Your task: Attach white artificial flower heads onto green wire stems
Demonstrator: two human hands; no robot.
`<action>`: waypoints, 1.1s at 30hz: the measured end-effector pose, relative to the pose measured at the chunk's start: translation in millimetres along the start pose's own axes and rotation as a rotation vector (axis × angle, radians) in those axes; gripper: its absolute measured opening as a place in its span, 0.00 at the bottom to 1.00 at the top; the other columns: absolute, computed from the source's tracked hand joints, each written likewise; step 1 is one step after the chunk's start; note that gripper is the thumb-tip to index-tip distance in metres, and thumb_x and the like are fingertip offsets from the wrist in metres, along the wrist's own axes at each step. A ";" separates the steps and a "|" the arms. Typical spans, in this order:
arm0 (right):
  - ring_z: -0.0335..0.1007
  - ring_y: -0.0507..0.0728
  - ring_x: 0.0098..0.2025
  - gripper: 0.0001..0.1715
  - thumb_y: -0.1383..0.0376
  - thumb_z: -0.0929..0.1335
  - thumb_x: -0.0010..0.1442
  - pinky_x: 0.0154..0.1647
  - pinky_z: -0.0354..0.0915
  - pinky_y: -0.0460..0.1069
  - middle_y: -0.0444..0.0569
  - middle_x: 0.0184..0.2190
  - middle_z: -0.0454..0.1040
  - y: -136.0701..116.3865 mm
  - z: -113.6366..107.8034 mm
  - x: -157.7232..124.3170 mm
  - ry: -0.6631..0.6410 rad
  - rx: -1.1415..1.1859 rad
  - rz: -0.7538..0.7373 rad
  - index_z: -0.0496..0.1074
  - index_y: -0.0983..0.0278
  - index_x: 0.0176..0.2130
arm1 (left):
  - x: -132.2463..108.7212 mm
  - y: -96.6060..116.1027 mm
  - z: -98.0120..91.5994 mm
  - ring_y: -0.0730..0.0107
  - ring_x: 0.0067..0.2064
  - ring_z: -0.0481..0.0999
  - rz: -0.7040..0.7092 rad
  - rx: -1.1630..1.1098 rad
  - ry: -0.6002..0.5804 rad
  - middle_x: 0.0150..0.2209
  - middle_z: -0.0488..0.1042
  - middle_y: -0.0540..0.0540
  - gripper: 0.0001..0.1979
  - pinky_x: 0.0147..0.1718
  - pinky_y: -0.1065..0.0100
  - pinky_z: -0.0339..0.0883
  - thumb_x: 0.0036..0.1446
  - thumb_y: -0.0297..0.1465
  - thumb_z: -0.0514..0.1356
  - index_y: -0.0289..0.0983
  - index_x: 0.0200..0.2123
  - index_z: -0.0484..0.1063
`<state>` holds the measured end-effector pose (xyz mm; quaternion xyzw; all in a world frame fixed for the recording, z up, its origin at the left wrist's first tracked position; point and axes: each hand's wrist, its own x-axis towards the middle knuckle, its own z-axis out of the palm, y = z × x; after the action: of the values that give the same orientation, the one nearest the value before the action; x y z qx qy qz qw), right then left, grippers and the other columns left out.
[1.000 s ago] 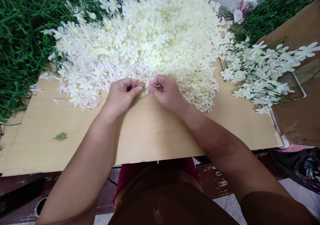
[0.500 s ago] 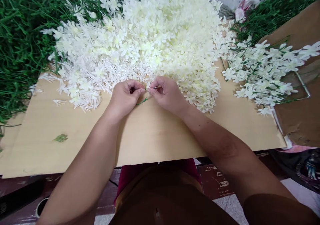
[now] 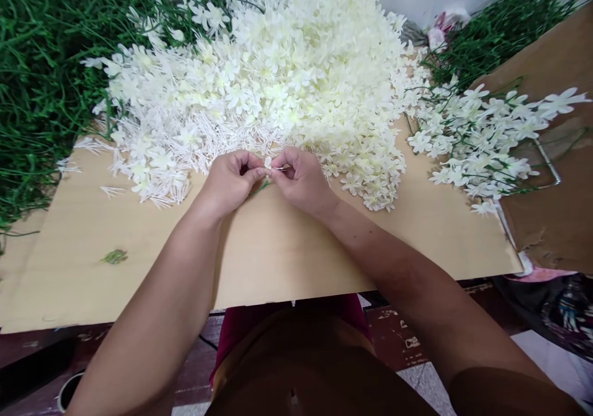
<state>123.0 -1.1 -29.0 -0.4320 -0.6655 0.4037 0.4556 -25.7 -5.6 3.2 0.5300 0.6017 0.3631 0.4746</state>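
My left hand (image 3: 234, 181) is closed in a pinch on a thin green plastic stem (image 3: 260, 187), whose end shows below the fingers. Fingertip to fingertip with it, my right hand (image 3: 299, 178) pinches a small white artificial flower (image 3: 268, 162). The exact spot where stem and flower meet is hidden by the fingers. Just beyond both hands spreads a big heap of white and cream artificial flowers (image 3: 324, 95), with thin white stalks (image 3: 217, 135) at its near side. Both hands are low over the cardboard sheet (image 3: 287, 249).
Green plastic stems (image 3: 41, 76) pile up at the left, with more green stems (image 3: 495, 39) at the back right. Flowered sprays (image 3: 482, 138) lie at the right by a brown cardboard piece (image 3: 551, 218) and a metal wire (image 3: 549, 163). A green scrap (image 3: 115, 256) lies front left.
My right hand has shifted slightly left, closer to my left hand. The small white flower shows a little more clearly between the fingertips. The view has shifted slightly.
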 end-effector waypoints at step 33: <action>0.76 0.48 0.29 0.13 0.67 0.78 0.46 0.41 0.76 0.47 0.40 0.23 0.76 -3.3 -24.2 6.3 -0.150 0.595 0.365 0.72 0.64 0.29 | 1.5 -2.1 -1.8 0.77 0.19 0.50 0.133 -0.106 -0.274 0.16 0.52 0.55 0.22 0.20 0.69 0.44 0.51 0.48 0.65 0.40 0.21 0.62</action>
<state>144.1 7.3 -18.0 -0.3614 -0.4621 0.6852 0.4317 -28.0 -4.4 1.5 0.5875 0.4751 0.3491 0.5543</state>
